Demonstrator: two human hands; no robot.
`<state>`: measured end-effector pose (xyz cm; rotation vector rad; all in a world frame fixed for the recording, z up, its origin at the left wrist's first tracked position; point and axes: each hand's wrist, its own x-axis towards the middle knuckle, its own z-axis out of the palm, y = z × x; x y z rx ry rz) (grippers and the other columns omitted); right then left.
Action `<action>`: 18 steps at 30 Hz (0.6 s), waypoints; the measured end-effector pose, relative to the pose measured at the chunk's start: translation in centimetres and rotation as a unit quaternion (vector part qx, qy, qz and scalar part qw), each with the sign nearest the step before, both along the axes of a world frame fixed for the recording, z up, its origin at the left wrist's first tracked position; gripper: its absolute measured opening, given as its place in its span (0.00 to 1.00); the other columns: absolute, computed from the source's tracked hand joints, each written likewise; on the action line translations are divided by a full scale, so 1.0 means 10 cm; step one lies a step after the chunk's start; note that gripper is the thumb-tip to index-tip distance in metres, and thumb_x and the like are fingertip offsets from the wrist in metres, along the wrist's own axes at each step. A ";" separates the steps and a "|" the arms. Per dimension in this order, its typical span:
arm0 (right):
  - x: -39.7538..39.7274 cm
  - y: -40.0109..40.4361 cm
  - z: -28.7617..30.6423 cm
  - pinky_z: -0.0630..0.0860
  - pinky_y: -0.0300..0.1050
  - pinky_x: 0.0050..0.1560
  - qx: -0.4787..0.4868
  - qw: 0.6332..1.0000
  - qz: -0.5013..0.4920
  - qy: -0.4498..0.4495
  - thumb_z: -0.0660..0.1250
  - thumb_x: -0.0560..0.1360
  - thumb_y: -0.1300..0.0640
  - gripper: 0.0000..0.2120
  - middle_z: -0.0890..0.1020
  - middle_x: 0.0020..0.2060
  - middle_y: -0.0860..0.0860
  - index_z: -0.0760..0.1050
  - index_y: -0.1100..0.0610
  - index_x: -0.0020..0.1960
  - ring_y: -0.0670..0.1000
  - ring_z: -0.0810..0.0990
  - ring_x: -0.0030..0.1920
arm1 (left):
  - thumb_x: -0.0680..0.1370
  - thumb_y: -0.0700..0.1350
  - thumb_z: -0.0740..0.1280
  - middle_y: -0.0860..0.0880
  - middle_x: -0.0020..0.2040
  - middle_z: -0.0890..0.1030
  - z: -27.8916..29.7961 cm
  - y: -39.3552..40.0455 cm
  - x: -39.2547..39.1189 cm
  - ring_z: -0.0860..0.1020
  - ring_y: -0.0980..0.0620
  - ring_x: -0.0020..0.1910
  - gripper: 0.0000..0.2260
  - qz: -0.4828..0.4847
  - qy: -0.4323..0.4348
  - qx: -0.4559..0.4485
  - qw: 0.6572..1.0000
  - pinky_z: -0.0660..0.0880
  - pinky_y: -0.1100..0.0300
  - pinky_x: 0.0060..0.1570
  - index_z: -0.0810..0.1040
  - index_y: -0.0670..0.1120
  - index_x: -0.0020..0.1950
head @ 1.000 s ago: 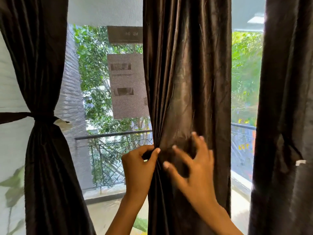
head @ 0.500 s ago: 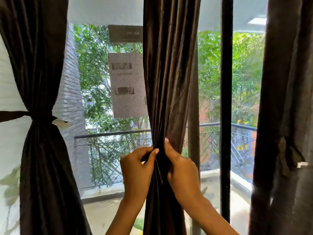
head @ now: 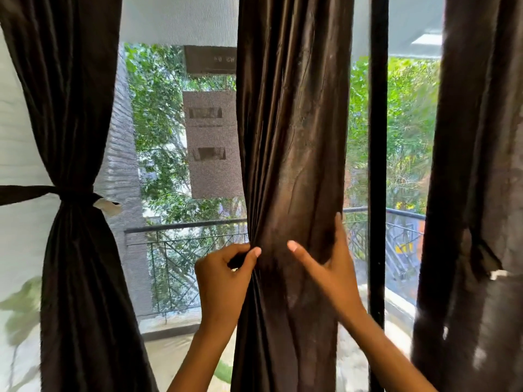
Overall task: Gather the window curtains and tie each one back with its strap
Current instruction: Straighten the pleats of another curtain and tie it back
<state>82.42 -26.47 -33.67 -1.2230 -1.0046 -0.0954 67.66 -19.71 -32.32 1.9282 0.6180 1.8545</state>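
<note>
Middle curtain (head: pixel 294 154): dark brown, glossy, hanging down the centre of the frame from top edge to bottom; pleats bunched along its left edge at mid-height

My left hand (head: pixel 223 281): lower centre, thumb and curled fingers pinching the gathered pleats at that left edge

My right hand (head: pixel 331 267): just right of the left, spread wide against the front of the cloth, forefinger pointing left, other fingers reaching up along the right side; gripping nothing that I can see

Left curtain (head: pixel 70 108): left of frame, already cinched at mid-height by its strap (head: pixel 42 191), which runs off the left edge

Right curtain (head: pixel 478 165): right edge of frame, hanging loose; a strap piece (head: pixel 485 258) dangles at its lower left side

Window frame bar (head: pixel 377 165): black, upright, between middle and right curtains

Balcony railing (head: pixel 181 250): beyond the glass, lower centre; green trees (head: pixel 158 114) behind it
</note>
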 end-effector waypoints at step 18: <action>-0.41 -0.12 -0.20 0.73 0.34 0.30 0.004 0.932 -0.194 -0.306 0.60 0.59 0.63 0.36 0.78 0.59 0.42 0.74 0.47 0.66 0.43 0.83 0.38 | 0.73 0.43 0.72 0.71 0.31 0.77 -0.07 -0.21 0.12 0.79 0.69 0.34 0.08 -0.049 -0.003 0.036 0.998 0.71 0.75 0.35 0.82 0.58 0.44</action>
